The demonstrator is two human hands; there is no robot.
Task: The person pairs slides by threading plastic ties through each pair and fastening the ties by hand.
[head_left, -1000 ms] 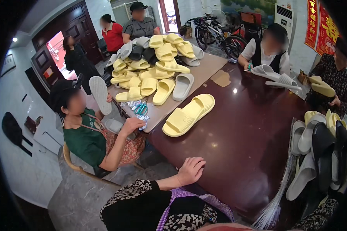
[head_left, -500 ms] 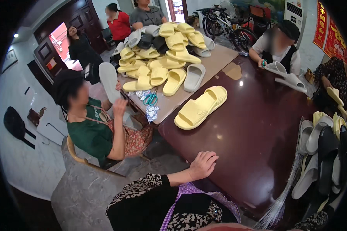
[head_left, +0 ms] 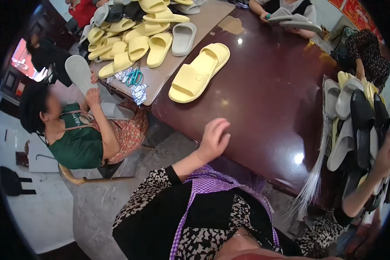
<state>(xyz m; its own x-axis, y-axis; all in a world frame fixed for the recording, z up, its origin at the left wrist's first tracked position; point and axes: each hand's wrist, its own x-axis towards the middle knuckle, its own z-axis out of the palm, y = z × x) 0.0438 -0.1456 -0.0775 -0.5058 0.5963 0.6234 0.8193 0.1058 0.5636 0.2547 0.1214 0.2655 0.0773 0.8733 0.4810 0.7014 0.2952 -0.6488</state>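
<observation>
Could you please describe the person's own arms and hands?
The left hand and right hand wear no gloves; the right one is blurred. The left sleeve and right sleeve carry a pale, patchy print on black, ending in plain black cuffs.

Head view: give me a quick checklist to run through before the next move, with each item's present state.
1. Left hand empty: ok, nothing in it.
2. Right hand clearly visible: not ok, blurred near the picture's dark rim.
3. Right hand gripping something from the slipper stack: cannot tell.
4. Yellow slippers apart from the slipper pile: ok, on the dark red table.
5. Teal scissors away from both hands: ok.
</observation>
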